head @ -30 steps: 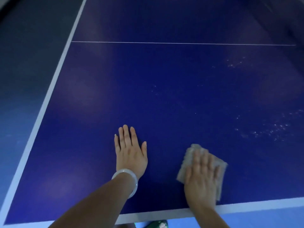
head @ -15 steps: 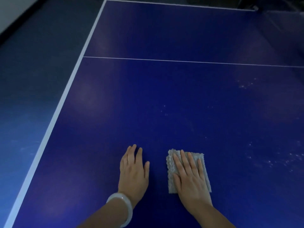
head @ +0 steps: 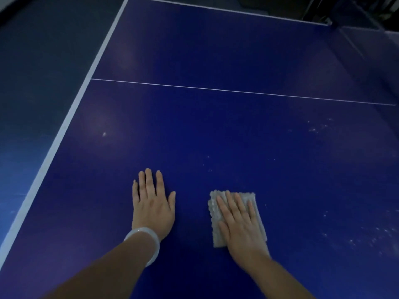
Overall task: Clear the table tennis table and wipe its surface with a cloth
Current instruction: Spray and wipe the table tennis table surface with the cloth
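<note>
The right hand (head: pixel 239 223) lies flat, fingers straight, pressing one grey cloth (head: pixel 216 214) onto the blue table tennis table (head: pixel 216 130); the left hand (head: pixel 152 203) rests flat just beside it, fingers spread, a pale bangle (head: pixel 146 240) on its wrist; the white side edge line (head: pixel 64 130) runs left of that hand; bare blue surface stretches ahead to the thin centre line (head: pixel 237 91); pale specks (head: pixel 367 236) lie right of the cloth.

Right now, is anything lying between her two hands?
No. In the head view, only bare blue table separates the left hand from the cloth.
</note>
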`<state>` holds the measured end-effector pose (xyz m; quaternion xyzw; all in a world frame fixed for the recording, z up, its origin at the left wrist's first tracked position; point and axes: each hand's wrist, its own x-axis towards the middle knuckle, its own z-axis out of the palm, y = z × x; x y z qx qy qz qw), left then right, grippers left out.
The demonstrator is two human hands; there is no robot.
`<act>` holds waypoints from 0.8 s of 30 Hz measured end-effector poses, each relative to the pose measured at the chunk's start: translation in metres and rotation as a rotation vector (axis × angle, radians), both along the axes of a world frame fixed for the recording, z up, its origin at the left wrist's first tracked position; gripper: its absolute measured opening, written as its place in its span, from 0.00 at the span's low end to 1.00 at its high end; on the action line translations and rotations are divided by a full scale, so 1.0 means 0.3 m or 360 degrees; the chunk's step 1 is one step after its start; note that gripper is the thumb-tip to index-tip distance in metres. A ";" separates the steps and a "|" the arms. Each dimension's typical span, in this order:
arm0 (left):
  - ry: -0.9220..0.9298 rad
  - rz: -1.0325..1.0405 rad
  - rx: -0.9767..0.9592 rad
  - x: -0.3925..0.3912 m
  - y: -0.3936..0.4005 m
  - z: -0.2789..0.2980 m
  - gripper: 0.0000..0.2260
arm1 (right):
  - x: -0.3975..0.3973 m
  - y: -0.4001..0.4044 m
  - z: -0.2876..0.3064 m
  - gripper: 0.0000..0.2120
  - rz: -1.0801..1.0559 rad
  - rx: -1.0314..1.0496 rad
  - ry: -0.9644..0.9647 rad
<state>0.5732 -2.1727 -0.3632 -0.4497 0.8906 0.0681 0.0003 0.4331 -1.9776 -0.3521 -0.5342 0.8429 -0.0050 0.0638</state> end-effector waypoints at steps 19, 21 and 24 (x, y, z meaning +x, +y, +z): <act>-0.0021 0.0029 0.0009 -0.001 -0.002 0.008 0.30 | -0.295 -0.377 -0.020 0.34 -0.0374 -0.0058 0.0119; -0.0008 0.0029 0.0009 0.000 -0.002 0.005 0.29 | -0.376 -0.298 -0.005 0.31 -0.0959 -0.0147 -0.0021; 0.0004 0.0020 0.0032 -0.001 -0.005 0.004 0.29 | -0.278 -0.239 0.008 0.28 -0.1172 -0.0090 -0.0175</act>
